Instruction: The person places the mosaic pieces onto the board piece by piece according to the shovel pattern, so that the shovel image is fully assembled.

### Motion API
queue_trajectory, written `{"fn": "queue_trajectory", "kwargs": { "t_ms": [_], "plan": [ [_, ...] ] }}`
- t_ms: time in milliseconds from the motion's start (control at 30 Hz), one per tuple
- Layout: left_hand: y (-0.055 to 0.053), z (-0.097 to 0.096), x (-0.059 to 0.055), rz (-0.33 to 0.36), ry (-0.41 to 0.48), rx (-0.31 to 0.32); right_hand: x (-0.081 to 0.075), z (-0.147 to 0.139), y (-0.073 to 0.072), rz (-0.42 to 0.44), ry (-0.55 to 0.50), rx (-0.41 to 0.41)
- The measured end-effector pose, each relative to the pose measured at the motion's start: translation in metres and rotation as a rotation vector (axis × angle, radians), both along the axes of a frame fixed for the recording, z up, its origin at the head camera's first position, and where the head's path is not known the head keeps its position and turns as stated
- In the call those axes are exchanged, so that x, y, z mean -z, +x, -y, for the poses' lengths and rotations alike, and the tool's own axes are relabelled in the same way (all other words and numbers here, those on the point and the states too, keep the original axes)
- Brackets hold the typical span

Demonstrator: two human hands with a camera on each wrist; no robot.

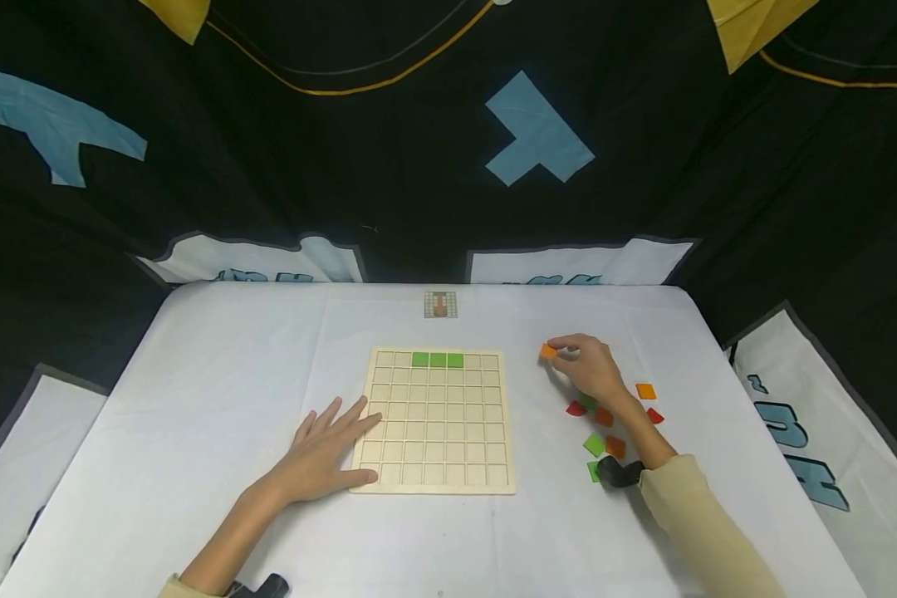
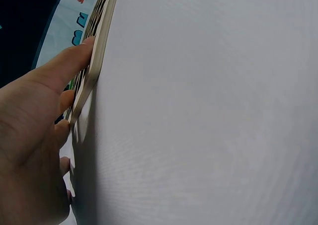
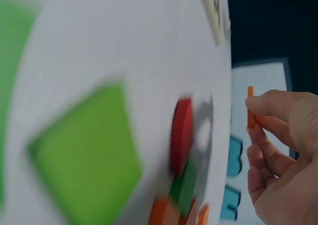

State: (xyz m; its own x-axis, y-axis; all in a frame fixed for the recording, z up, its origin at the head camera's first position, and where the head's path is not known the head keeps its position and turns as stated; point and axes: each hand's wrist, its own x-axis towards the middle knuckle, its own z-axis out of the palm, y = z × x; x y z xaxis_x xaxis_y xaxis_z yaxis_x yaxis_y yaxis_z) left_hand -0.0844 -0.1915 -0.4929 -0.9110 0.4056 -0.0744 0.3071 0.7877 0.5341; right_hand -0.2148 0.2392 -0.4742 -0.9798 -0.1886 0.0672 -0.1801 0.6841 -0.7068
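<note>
A pale wooden grid board (image 1: 439, 432) lies flat on the white table, with three green square tiles (image 1: 438, 360) side by side in its top row. My left hand (image 1: 321, 461) rests at the board's left edge, fingers spread and straight, thumb and fingertips on the rim. To the right of the board, my right hand (image 1: 589, 365) pinches an orange square tile (image 1: 548, 351) between thumb and fingers. In the right wrist view the held tile (image 3: 250, 107) is edge-on, raised above the table.
Loose tiles lie below the right hand: a light green tile (image 1: 594, 444), a red piece (image 1: 576, 409), a dark orange tile (image 1: 615, 447) and several more. An orange tile (image 1: 646, 391) sits farther right. Behind the board lies a small printed grid card (image 1: 440, 305).
</note>
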Motion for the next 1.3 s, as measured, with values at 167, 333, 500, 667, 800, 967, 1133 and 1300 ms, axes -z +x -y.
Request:
{"fn": "queue_trajectory", "kwargs": {
  "t_ms": [167,333,500,667,800,967,1133,1300],
  "plan": [
    [0.000,0.000,0.002,0.002,-0.004,0.002,-0.004,0.027,-0.001,-0.019,-0.008,-0.046],
    [0.000,0.001,0.003,0.001,0.001,0.008,-0.005,0.054,-0.003,-0.024,-0.021,-0.089],
    [0.000,0.001,0.000,0.000,-0.010,0.005,-0.006,0.081,-0.001,-0.016,-0.028,-0.143],
    [0.000,0.000,-0.001,0.000,-0.016,0.004,-0.006,0.104,0.000,-0.022,-0.050,-0.204],
    [0.000,0.000,-0.001,0.001,-0.016,0.007,-0.002,0.120,0.000,-0.020,-0.036,-0.238],
    [0.000,0.001,0.001,0.002,-0.016,0.007,0.005,0.135,-0.003,0.007,-0.010,-0.281],
    [-0.001,0.001,0.001,0.001,-0.014,0.008,0.010,0.145,-0.004,0.019,-0.004,-0.322],
    [0.000,0.001,0.001,-0.011,-0.016,0.011,0.011,0.150,-0.004,0.014,0.003,-0.341]
  ]
}}
